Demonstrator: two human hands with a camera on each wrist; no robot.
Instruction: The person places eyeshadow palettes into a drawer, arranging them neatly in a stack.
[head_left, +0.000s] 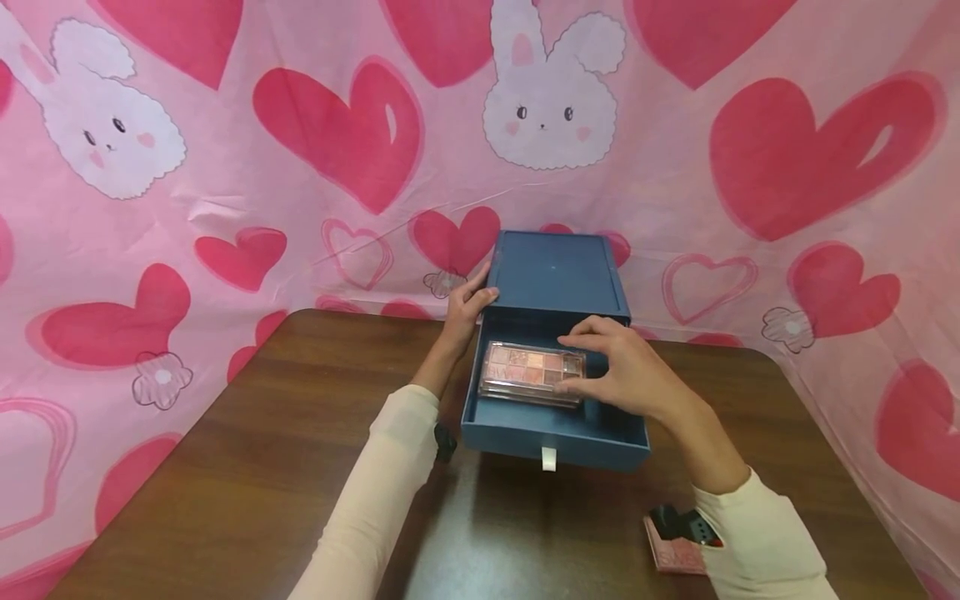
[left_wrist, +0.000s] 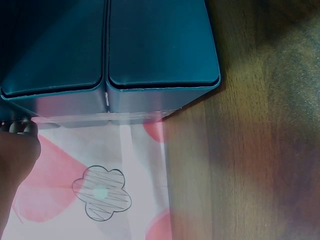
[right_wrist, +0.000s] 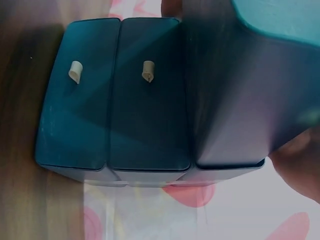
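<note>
1. Palette point(head_left: 517, 371), clear-lidded with rows of makeup shades, lies face up inside the pulled-out drawer point(head_left: 510, 439) of a blue box point(head_left: 553, 271), well back from the white tab point(head_left: 549, 459) and nearer the drawer's left wall. Its layered near edge suggests another case beneath it; I can't be sure.

2. Its long axis runs across the drawer, from my left to my right, roughly parallel to the drawer front, with the right end tipped slightly toward me.

3. My right hand point(head_left: 618, 362) is the nearer one, coming in from the right over the drawer's side wall. Thumb and forefinger are curved and parted, straddling that right end: thumb over the near side, forefinger by the far edge. Whether they pinch it or only hover, I can't tell.

4. My left hand point(head_left: 467, 304) is beyond the palette, up and to the left, outside the box. Its thumb rests on the top edge and its fingers lie fairly straight along the side; it has no hold on the palette.

5. As I judge it, everything turns on that right end: my right hand spans the palette's short width there, so its long left part sits unsupported by any finger.

6. Away from this, a pink packet point(head_left: 675, 554) lies on the tabletop point(head_left: 247, 467), partly hidden by my right sleeve.
</note>
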